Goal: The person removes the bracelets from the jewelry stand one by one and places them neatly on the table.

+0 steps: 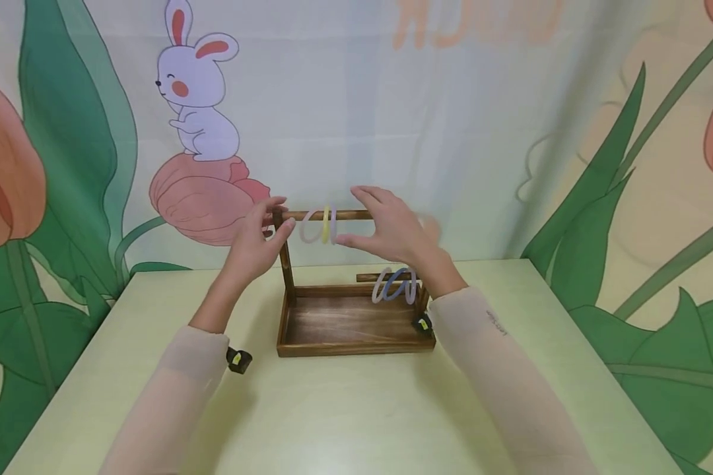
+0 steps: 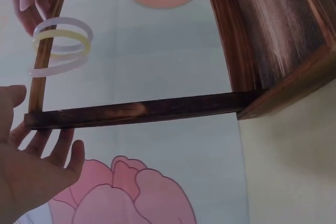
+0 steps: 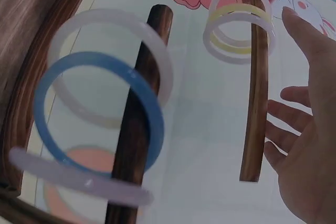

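Observation:
A dark wooden rack stands on the table, with an upper bar and a lower bar. On the upper bar hang a pale bangle, a yellow bangle and a lilac bangle. My left hand is at the bar's left end, its loosely bent fingertips right at the post corner. Near the free end, my right hand has its thumb and fingers spread apart, with fingertips beside the bar. Neither hand grips a bangle.
The lower bar carries a blue bangle between a whitish bangle and a lilac bangle. A shallow tray forms the rack's base on the pale table. Behind hangs a printed curtain with a rabbit and tulips.

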The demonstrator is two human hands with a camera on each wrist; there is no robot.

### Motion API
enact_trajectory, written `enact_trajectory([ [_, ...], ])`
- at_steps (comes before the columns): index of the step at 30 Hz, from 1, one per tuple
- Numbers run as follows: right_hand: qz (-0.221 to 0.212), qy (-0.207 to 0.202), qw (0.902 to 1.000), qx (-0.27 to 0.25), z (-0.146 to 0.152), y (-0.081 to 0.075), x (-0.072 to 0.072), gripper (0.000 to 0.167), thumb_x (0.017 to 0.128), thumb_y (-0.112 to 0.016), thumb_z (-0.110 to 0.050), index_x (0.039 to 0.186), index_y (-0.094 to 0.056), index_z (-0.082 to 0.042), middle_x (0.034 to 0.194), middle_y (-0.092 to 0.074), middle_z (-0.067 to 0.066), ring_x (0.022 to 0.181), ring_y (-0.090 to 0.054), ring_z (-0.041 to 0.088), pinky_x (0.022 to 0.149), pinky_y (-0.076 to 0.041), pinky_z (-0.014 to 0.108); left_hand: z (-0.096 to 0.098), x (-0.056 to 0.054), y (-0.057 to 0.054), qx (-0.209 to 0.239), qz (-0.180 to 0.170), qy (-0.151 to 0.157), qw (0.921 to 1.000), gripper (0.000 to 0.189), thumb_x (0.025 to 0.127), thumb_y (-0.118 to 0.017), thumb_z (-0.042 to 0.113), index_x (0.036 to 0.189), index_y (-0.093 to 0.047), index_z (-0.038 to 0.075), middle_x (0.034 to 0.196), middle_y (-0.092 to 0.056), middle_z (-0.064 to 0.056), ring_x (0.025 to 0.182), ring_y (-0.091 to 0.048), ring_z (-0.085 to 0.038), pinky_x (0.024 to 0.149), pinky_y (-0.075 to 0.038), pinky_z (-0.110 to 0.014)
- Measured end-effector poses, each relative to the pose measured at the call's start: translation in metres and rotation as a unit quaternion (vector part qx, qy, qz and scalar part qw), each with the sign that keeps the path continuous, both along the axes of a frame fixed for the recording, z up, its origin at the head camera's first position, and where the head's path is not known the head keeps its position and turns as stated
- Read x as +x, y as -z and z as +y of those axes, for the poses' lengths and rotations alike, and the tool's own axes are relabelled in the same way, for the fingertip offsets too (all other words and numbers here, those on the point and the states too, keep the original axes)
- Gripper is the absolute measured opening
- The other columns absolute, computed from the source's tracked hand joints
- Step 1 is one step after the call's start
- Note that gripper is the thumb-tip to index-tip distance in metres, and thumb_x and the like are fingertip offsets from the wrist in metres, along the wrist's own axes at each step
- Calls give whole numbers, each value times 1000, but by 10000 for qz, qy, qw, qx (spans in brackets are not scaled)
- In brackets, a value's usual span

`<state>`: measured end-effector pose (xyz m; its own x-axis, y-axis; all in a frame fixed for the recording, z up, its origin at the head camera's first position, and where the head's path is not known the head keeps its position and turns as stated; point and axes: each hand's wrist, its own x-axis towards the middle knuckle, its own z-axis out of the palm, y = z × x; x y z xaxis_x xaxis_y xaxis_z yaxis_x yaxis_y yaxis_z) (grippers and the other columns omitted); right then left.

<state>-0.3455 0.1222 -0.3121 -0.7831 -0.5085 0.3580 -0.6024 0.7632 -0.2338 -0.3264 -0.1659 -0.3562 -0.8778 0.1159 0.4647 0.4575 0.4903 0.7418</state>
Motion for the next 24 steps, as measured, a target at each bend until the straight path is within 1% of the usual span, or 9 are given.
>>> enact_trajectory([
  [3, -42, -22, 9999, 147, -12, -3, -6, 103, 89, -72, -72, 165, -38, -12, 166, -41, 10, 153, -37, 33, 122, -34, 53, -1, -5, 4, 479, -173, 22, 9987, 46, 109, -62, 33, 148, -52, 11, 132, -63, -13, 125, -61, -33, 107, -48, -53],
  [6, -174, -96, 9995, 246, -20, -4, -12, 101, 89, -72, -72, 164, -40, -13, 165, -43, 10, 151, -39, 33, 120, -36, 53, 0, -8, 6, 900, -215, -31, 9957, 39, 110, -61, 31, 142, -56, 9, 127, -64, -12, 117, -64, -29, 103, -49, -48],
  [9, -423, -242, 9987, 116, -25, -5, -16, 96, 90, -75, -68, 162, -42, -14, 163, -44, 8, 151, -40, 31, 120, -37, 52, 2, -10, 7, 1070, -154, -96, 9941, 33, 110, -61, 27, 135, -61, 6, 121, -65, -12, 113, -65, -26, 100, -50, -43],
  [13, -722, -458, 9962, -183, -27, -3, -19, 91, 90, -78, -61, 160, -45, -13, 161, -46, 6, 150, -41, 29, 120, -37, 49, 3, -11, 5, 1097, -130, -80, 9938, 30, 109, -62, 26, 130, -65, 5, 116, -69, -16, 111, -64, -26, 97, -49, -40],
  [16, -888, -578, 9934, -436, -26, -2, -21, 88, 92, -80, -56, 160, -45, -14, 161, -47, 4, 149, -42, 27, 120, -37, 46, 2, -12, 2, 1019, -247, -30, 9945, 30, 110, -61, 28, 129, -64, 5, 115, -70, -18, 109, -63, -26, 94, -48, -39],
  [19, -1050, -629, 9904, -650, -25, -1, -23, 86, 92, -80, -52, 160, -45, -14, 160, -48, 3, 147, -44, 25, 119, -38, 46, 0, -10, -1, 836, -378, -5, 9958, 31, 110, -59, 29, 130, -62, 5, 116, -68, -17, 109, -62, -27, 92, -47, -39],
  [21, -1080, -636, 9898, -673, -24, 0, -23, 85, 93, -80, -51, 160, -45, -13, 159, -49, 3, 146, -46, 24, 118, -39, 45, -1, -9, -2, 756, -436, 11, 9962, 31, 110, -59, 29, 131, -61, 6, 117, -68, -15, 110, -61, -27, 92, -47, -40],
  [24, -1045, -667, 9905, -600, -24, 1, -23, 81, 94, -80, -48, 158, -47, -11, 158, -51, 4, 144, -48, 25, 118, -40, 45, -1, -9, -2, 684, -415, -14, 9968, 31, 110, -59, 29, 131, -60, 6, 117, -69, -15, 111, -62, -28, 92, -48, -41],
])
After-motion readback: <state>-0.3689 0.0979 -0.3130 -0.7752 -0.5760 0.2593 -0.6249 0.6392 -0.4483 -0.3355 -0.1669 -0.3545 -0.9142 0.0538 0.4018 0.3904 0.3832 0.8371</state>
